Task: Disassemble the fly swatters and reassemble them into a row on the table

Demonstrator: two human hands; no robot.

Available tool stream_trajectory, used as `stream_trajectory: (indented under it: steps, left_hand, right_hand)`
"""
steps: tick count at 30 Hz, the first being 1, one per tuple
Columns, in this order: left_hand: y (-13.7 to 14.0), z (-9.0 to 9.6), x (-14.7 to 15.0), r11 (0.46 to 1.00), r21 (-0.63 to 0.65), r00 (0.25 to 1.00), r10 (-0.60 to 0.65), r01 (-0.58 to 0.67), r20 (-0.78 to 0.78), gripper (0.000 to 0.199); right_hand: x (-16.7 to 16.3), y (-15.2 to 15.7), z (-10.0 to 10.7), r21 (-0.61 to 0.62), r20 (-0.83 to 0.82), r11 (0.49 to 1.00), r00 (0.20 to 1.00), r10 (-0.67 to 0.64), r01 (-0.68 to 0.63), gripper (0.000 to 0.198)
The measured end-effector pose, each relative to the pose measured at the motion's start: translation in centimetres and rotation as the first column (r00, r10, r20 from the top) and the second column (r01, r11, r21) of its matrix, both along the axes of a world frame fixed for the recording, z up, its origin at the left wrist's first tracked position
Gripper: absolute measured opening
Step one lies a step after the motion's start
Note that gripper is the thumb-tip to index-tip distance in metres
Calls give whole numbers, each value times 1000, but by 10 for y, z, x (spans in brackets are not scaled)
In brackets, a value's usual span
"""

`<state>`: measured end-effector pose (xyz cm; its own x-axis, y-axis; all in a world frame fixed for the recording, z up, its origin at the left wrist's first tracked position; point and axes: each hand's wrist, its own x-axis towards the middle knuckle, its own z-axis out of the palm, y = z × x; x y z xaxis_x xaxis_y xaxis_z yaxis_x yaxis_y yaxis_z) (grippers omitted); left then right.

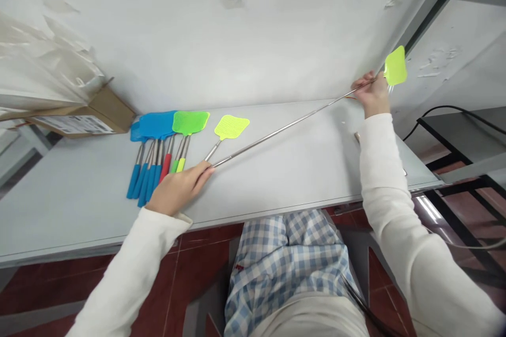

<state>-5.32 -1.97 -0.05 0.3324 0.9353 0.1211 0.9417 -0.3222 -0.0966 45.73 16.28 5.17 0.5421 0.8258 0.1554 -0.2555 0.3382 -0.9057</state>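
My left hand (179,185) is wrapped around the handle end of a fly swatter (282,129), whose thin metal rod stretches up to the right. Its handle is hidden inside the fingers. At the far end my right hand (371,93) grips the rod just below the yellow-green paddle. Behind the left hand a second swatter with a yellow mesh paddle (232,127) lies on the table, its handle hidden. To the left are several blue swatters (157,125) in a stack, with green swatters (190,122) beside them. A red handle (166,164) shows between the two groups.
The grey-white table (292,168) runs along a white wall. A cardboard box (95,116) stands at the back left, near clear plastic bags (47,58). On the right are a metal frame (430,5), a dark shelf unit (462,131) and a black cable (450,107).
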Motion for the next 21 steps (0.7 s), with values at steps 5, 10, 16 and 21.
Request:
stream_trajectory:
  steps: [5,10,16,21]
  left_hand:
    - [22,9,-4,1000,21,998,-1,2,-59,42]
    - [23,7,-8,999,6,997,-48,49,-67,46]
    - [30,6,-6,999,15,999,-40,40,24,44]
    - [29,9,-21,1000,-21,998,-12,13,63,38]
  right_hand:
    - [-34,-1,-2,-97,-259,985,952,-162,142,46]
    - [-35,-9,10,-30,-464,964,851,-247,264,42]
    - [-39,-24,16,42,-572,962,796,-198,269,43]
    - [-27,-26,23,251,-582,945,813,-24,208,54]
